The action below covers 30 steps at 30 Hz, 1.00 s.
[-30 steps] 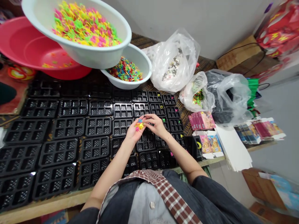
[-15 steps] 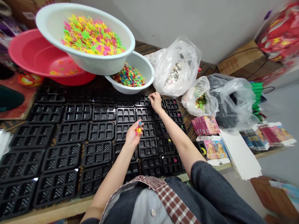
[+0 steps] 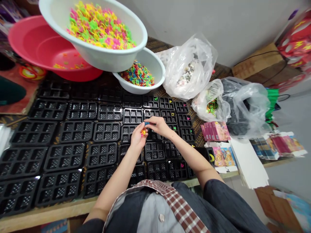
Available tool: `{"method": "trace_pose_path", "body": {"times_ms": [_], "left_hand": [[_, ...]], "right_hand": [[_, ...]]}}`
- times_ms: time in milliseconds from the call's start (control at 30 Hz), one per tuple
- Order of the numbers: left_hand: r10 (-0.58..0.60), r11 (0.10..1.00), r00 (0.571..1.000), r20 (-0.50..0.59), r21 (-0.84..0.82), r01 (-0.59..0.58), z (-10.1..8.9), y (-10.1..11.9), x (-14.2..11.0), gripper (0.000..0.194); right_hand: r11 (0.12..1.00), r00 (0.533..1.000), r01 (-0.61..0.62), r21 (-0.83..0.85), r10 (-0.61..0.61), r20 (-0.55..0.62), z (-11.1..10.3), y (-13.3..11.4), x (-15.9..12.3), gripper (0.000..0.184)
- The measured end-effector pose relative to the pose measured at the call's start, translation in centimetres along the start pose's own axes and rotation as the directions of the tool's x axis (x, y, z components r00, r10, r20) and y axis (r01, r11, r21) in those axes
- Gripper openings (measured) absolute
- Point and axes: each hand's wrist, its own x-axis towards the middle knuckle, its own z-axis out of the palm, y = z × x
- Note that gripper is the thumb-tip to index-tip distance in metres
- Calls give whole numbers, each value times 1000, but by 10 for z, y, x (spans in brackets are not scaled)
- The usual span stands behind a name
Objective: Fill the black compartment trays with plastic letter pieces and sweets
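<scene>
My left hand [image 3: 139,136] is curled around a few small plastic pieces [image 3: 143,132] in yellow, pink and blue, above the rows of black compartment trays [image 3: 105,132]. The fingers of my right hand [image 3: 157,125] pinch at a blue piece [image 3: 147,123] at the tips of my left fingers. Single small coloured pieces lie in trays on the right, among them a green piece [image 3: 155,99] in a back tray and a pink piece [image 3: 182,165] near the front. Most trays on the left show bare compartments.
Behind the trays stand a large pale basin [image 3: 97,58] of yellow, pink and green pieces, a smaller pale basin [image 3: 159,72] and a red basin [image 3: 26,42]. Plastic bags [image 3: 191,71] and printed boxes [image 3: 216,131] stand on the right. The table's wooden edge [image 3: 60,207] runs in front.
My right hand has come back from a rear tray to my left hand, leaving a green piece in that tray. My left hand stays in nearly the same place. The camera view has shifted slightly.
</scene>
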Motion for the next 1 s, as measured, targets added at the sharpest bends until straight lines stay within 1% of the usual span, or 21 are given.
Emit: {"method": "trace_pose_path", "body": {"times_ms": [33,67,100,167,233,267,333,400,467,533,567,633,700,767,900,1000], "left_hand": [[0,1000,1000,5,-1,0,0,0,0,6],[-3,1000,1000,8,-3,3,0,0,0,2],[-12,1000,1000,11,-9,12,0,0,0,5],[-39,999,999,18,-37,39,0,1,0,20],[-66,995,998,23,-71,67,2,3,-1,31],[-75,993,997,24,-84,77,3,4,-1,33],[-87,991,996,11,-99,88,5,6,-2,31],[-106,989,994,-14,-108,104,8,8,-2,29],[-124,985,992,-26,-125,120,10,9,-2,26],[-127,981,992,-11,-150,124,10,9,-1,26],[-125,979,992,6,-162,124,10,9,-1,28],[-129,975,990,54,-177,137,9,8,-1,32],[-156,969,982,107,-175,173,9,6,-3,36],[-185,964,973,138,-168,207,10,3,-5,38],[-194,968,972,131,-136,211,14,-5,-8,32],[-178,977,977,119,-100,190,12,-10,-6,27]], "right_hand": [[1000,1000,-5,-2,5,-25,2,-1,-1,20],[1000,997,-20,-17,19,-78,3,1,1,19],[998,988,-46,-41,40,-148,3,7,6,17],[986,955,-130,-106,96,-281,0,27,24,15],[952,918,-245,-184,167,-359,-3,52,47,13],[928,907,-299,-221,205,-368,-5,63,57,11],[885,899,-373,-280,270,-344,-7,79,71,10],[871,903,-384,-308,283,-324,-9,83,73,14],[897,914,-328,-298,222,-339,-9,71,63,23],[945,937,-212,-249,124,-327,-9,49,44,32],[966,954,-142,-217,75,-291,-8,36,33,35],[985,986,-25,-170,-4,-169,-4,12,9,33],[987,996,22,-160,-36,-83,1,-5,-11,20],[988,996,1,-157,-14,-85,5,-13,-25,9],[991,971,-132,-36,122,-204,3,-13,-38,9],[973,948,-212,93,228,-222,-2,-12,-39,10]]}}
